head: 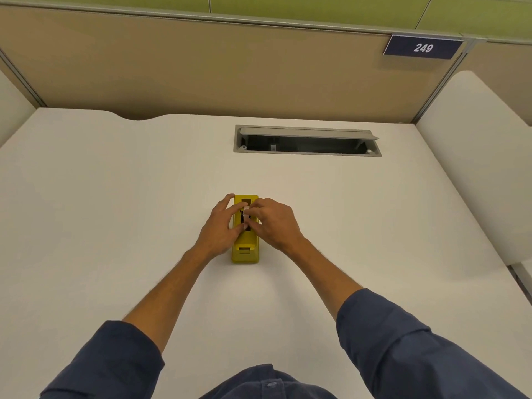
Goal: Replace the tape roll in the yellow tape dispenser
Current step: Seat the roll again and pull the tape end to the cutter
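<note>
Head | left hand (220,226) and right hand (273,223) flank yellow dispenser (244,249) | fingertips pinching tape roll (245,216)

Dispenser: yellow plastic tape dispenser (245,249) mid-desk on the white desk top (115,211), lengthwise toward the far edge.
Hands: left hand (220,226) and right hand (273,223) flank it, fingertips meeting over its top slot.

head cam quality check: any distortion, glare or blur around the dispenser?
Head view: wide-angle bowing bends the partition rail and desk edges; lighting is even and soft, with no glare and only faint shadows under the forearms; the dispenser is fairly sharp, but the fingers of the left hand and right hand hide the tape.
</note>
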`<state>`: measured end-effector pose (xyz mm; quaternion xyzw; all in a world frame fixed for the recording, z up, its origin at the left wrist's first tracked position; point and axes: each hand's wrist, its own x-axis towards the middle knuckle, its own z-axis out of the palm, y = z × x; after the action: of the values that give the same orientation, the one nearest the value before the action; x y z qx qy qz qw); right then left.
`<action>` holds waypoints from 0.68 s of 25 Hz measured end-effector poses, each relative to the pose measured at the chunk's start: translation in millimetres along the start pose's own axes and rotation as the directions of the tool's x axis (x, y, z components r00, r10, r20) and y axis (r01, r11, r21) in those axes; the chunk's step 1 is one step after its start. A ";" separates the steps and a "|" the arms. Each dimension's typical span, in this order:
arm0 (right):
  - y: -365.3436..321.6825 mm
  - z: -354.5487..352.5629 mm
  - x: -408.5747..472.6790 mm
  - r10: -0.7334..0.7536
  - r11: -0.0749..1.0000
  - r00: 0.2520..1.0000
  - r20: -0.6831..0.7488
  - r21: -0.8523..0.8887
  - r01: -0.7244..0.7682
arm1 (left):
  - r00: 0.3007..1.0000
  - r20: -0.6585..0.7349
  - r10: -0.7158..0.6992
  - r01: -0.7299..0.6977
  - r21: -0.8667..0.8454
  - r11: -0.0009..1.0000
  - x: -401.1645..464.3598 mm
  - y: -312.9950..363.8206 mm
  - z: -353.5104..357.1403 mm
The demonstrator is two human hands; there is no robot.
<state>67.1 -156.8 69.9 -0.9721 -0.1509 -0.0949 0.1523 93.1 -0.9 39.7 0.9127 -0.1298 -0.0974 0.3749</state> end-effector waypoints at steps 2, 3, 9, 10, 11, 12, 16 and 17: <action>-0.8 0.9 -0.7 -0.001 1.000 1.000 -0.007 -0.015 0.001 | 1.000 0.000 -0.011 0.011 0.016 1.000 0.1 1.1 0.1; -1.2 1.8 -1.2 -0.003 1.000 1.000 -0.012 -0.017 0.003 | 1.000 -0.001 -0.013 0.013 0.023 1.000 -0.4 1.4 -0.1; -2.0 8.6 -2.6 -0.016 0.999 0.996 -0.082 -0.052 0.012 | 1.000 -0.004 -0.023 0.023 0.052 0.998 -1.4 2.5 -1.1; -2.8 9.0 -3.0 -0.022 0.998 0.996 -0.086 -0.065 0.017 | 1.000 -0.004 -0.024 0.024 0.057 0.998 -1.3 2.6 -1.3; -3.5 9.0 -3.1 -0.025 0.997 0.996 -0.087 -0.075 0.019 | 1.000 -0.003 -0.024 0.024 0.062 0.998 -1.2 2.7 -1.3; -4.2 8.9 -3.1 -0.029 0.996 0.995 -0.091 -0.083 0.022 | 1.000 -0.001 -0.025 0.025 0.065 0.998 -1.3 3.1 -1.5; -6.9 6.7 -1.6 -0.047 0.990 0.995 -0.087 -0.134 0.035 | 1.000 0.001 -0.030 0.030 0.076 0.997 -1.5 3.2 -1.6; -7.8 6.3 -1.8 -0.051 0.988 0.995 -0.085 -0.148 0.038 | 1.000 0.002 -0.030 0.030 0.076 0.997 -1.3 3.4 -1.5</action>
<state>63.8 -148.1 65.7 -0.9718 -0.1585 -0.1523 0.0852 91.7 -1.9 43.2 0.9280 -0.1202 -0.0998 0.3384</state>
